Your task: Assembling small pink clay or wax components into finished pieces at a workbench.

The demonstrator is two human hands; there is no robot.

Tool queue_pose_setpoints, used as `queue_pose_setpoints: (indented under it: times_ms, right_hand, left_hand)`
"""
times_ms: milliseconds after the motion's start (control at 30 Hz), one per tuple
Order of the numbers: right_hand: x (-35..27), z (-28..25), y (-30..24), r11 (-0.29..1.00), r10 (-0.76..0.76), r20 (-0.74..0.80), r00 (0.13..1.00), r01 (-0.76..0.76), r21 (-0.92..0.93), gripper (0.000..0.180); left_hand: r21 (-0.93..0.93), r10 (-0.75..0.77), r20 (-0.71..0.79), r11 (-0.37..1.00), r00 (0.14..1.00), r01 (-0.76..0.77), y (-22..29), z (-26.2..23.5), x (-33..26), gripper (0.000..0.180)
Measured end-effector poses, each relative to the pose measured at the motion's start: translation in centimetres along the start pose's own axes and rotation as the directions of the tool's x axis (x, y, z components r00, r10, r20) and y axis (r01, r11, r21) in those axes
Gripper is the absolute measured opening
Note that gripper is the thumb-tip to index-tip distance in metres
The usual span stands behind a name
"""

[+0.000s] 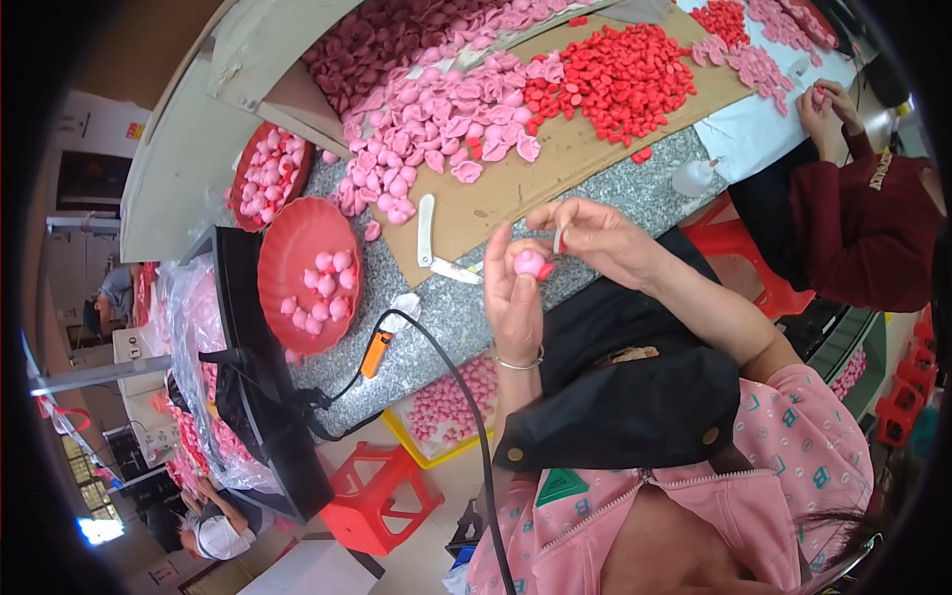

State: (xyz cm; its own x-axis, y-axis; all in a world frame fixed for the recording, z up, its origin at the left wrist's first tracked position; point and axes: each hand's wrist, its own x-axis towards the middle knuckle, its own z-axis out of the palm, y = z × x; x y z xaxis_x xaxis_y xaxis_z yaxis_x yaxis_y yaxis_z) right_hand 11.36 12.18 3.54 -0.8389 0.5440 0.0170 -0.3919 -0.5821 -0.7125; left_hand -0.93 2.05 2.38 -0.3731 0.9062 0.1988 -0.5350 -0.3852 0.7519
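Pink ball (529, 262) is gripped in left hand (514, 297) fingertips above the grey table (446, 317) | right hand (595, 238), pinched on a small red piece (558, 239), is held at 2 o'clock, just beside.

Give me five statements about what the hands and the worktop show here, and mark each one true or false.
1. The left hand holds a small pink piece. True.
2. The right hand lies flat on the cardboard sheet. False: it is raised, its fingers pinched just beside the pink piece.
3. A red dish near the table's left end holds a few pink pieces. True.
4. The loose pieces heaped on the cardboard are all blue. False: they are pink, dark pink and red.
5. Another person's hands are at work at the upper right. True.
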Motion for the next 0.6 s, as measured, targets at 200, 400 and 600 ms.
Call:
queue_pose_setpoints:
  times_ms: [200,400,600]
  right_hand:
    - [0.2,-0.5,-1.4,0.982,0.036,0.114,0.993,-0.014,-0.189,0.007]
    - [0.7,-1.1,-1.8,0.881,-0.042,0.245,0.969,0.152,-0.449,0.006]
    - [-0.7,-0.4,-1.8,0.789,-0.09,0.108,0.99,0.137,-0.598,0.008]
  left_hand:
    - [0.204,-0.057,0.027,0.978,0.998,0.051,0.6,-1.0,-0.1,0.033]
    - [0.172,-0.204,0.039,0.966,0.978,0.195,0.4,-0.9,-0.5,0.057]
    - [0.226,-0.178,0.031,0.96,0.984,0.166,0.1,0.7,-0.3,0.076]
